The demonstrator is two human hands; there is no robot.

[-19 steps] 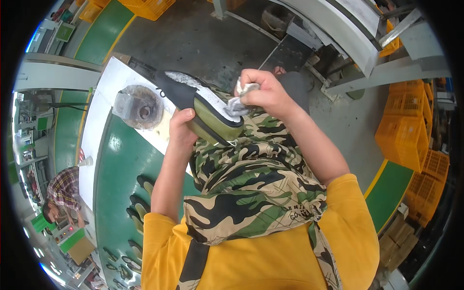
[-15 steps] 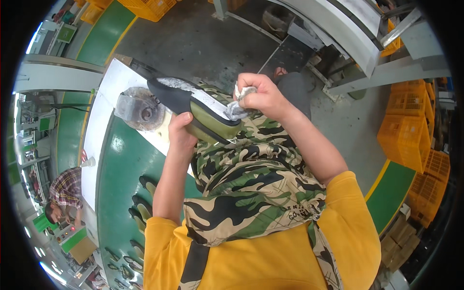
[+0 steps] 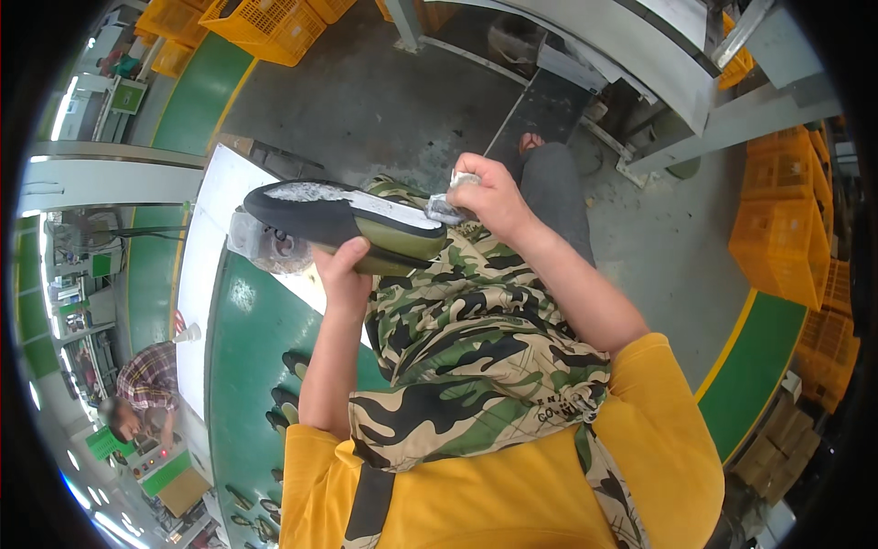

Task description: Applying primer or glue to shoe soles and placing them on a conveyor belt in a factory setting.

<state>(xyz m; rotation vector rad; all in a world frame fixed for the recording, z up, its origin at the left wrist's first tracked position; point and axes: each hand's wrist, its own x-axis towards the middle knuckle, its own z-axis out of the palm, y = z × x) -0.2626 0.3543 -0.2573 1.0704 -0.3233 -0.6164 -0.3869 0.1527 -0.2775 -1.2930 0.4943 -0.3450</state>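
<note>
In my left hand [image 3: 343, 270] is a black and olive-green shoe [image 3: 393, 240], held tilted above my lap with its black and white sole face upward. My left thumb presses on the shoe's side and the other fingers are hidden beneath it. My right hand [image 3: 492, 194] pinches a crumpled whitish-grey cloth [image 3: 446, 209] against the sole at the end nearest to it. Behind the shoe, a clear plastic tub [image 3: 265, 242] with a brown-stained inside stands on the workbench, partly covered by the shoe.
Several dark green shoes [image 3: 283, 407] lie on the green conveyor belt [image 3: 251, 339] at my left. A camouflage apron [image 3: 485, 320] covers my lap. Yellow crates [image 3: 777, 220] are stacked at the right, others [image 3: 265, 27] at the far left. Another person [image 3: 146, 393] works beyond the belt.
The shoe has swung flatter, its far end moving left and down, with my left hand still around it. My right hand keeps the cloth at the sole's near end. The whole view has shifted slightly.
</note>
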